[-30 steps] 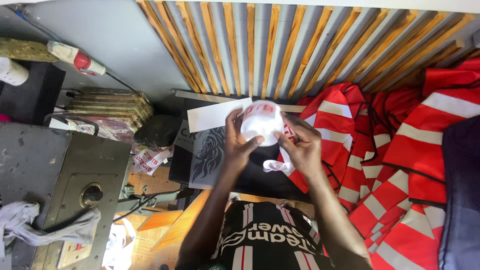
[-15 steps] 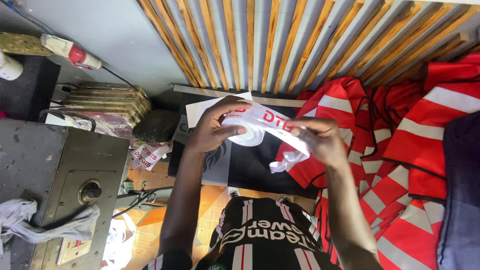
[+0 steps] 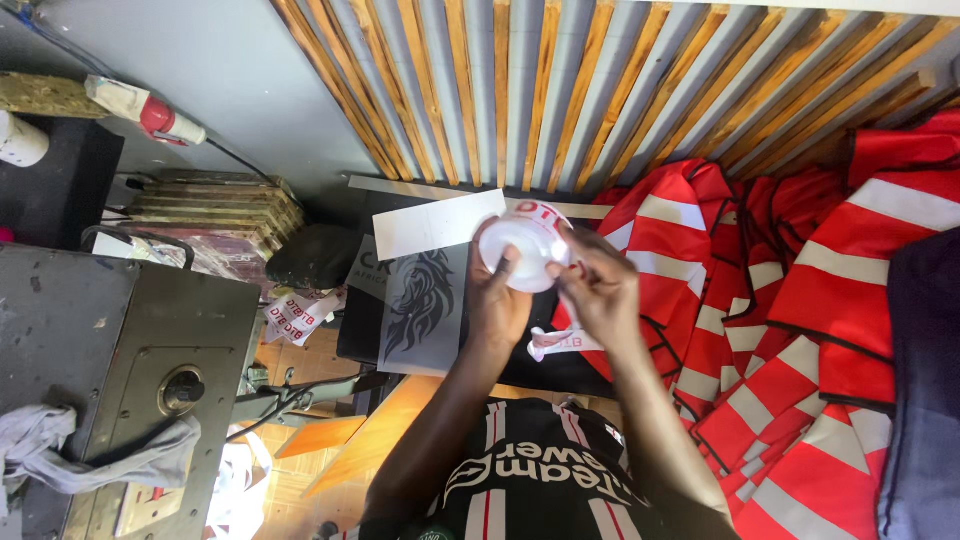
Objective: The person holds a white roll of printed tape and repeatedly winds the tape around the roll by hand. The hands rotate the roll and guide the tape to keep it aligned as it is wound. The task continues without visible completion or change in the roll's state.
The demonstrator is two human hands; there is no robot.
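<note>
My left hand (image 3: 497, 300) and my right hand (image 3: 600, 290) meet around a white round roll with red print (image 3: 525, 245), held above a dark work surface (image 3: 360, 330). The left thumb presses on the roll's face while the right fingers pinch its right edge. A loose white strip with red print (image 3: 560, 342) hangs below the right hand. Under the hands lie a grey sheet with a black lion design (image 3: 422, 305) and a plain white sheet (image 3: 435, 222).
Red vests with grey reflective bands (image 3: 790, 330) are heaped at the right. A grey metal machine (image 3: 130, 340) with a rag (image 3: 60, 455) stands at the left, with printed stickers (image 3: 295, 315) and stacked boards (image 3: 215, 205) beside it. A slatted wooden wall (image 3: 560, 80) lies ahead.
Half a second ago my hands were apart with the printed strip stretched between them. Now they have come together on the roll, and the strip hangs loose below.
</note>
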